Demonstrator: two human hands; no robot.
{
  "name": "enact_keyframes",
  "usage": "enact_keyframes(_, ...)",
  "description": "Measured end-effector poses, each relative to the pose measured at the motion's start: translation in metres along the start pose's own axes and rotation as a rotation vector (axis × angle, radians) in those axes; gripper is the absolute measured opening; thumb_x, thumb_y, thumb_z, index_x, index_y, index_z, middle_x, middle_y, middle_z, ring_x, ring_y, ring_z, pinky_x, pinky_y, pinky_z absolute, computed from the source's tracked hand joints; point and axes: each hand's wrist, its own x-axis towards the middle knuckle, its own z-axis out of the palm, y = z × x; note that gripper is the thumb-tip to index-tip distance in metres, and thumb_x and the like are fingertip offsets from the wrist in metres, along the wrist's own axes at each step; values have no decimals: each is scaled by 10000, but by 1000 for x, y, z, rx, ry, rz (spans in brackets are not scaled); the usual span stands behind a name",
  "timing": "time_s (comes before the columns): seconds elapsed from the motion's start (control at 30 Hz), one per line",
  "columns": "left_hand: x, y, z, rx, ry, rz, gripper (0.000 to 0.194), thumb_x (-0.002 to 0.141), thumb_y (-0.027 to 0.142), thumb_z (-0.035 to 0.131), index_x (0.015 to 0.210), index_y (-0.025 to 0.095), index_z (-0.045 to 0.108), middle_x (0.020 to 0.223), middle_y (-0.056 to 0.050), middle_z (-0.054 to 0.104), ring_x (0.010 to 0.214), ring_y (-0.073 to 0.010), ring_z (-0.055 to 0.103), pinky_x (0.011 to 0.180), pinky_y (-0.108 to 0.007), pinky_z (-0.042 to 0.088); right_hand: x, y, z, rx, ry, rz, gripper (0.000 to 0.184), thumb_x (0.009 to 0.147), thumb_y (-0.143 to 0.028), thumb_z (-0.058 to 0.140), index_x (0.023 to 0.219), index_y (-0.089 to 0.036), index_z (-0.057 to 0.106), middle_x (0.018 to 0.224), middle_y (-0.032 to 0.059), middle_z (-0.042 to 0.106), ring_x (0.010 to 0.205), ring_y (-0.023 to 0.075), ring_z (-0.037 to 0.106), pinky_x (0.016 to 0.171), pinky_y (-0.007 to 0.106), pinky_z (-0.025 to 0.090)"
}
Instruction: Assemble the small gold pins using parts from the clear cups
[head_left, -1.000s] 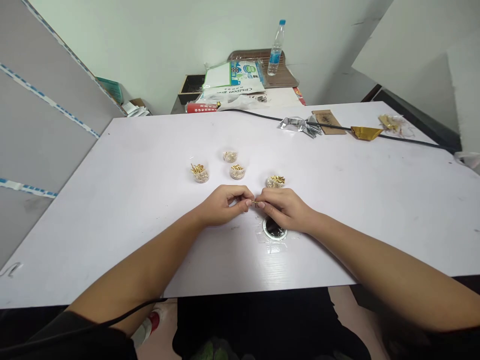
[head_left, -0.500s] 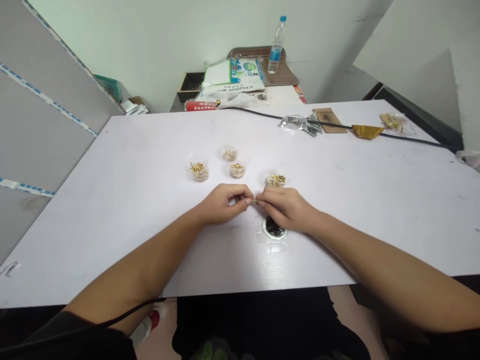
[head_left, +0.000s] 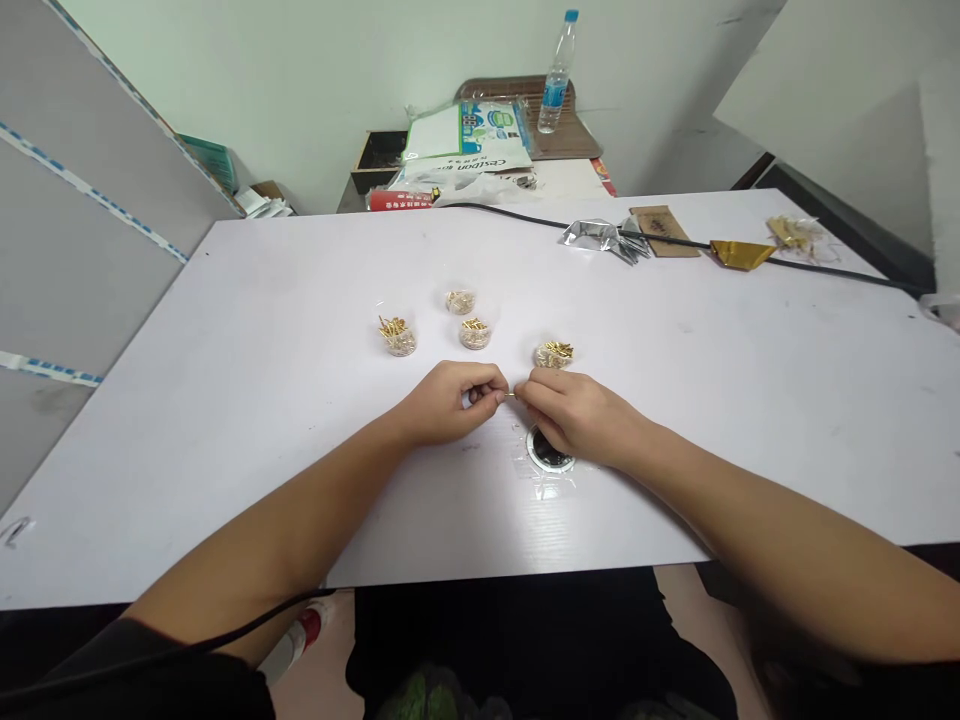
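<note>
On white table (head_left: pixel 285 290) | four clear cups (head_left: pixel 475 342) | small gold-coloured pieces (head_left: pixel 392 327) inside

I face a pale green wall (head_left: pixel 300 90), its upper right in greyish shade. On my left leans a grey partition (head_left: pixel 90 130) crossed by blue-and-white strips; on my right hangs a whitish panel (head_left: pixel 810 90). My white table (head_left: pixel 262 290) spans the space, light glaring softly near its front edge. Below it I see pinkish floor (head_left: pixel 331 655).
</note>
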Motion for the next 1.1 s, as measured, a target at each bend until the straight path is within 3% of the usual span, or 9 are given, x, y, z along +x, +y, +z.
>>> enact_keyframes(0.23,0,-1,0,22,6,1,82,817,126,515,788,140,590,692,27,557,636,-73,482,601,-184,386,-1,0,4,-79,19,-17,200,910,-54,362,835,-124,533,716,42,454,625,141,380,568,239,356)
enact_keyframes(1.1,1,0,2,84,7,3,110,819,145,501,782,149,605,681,16,568,628,-92,482,607,-208,398,0,0,6,-52,15,4,183,901,-29,388,797,-134,497,704,23,413,610,124,338,555,231,333)
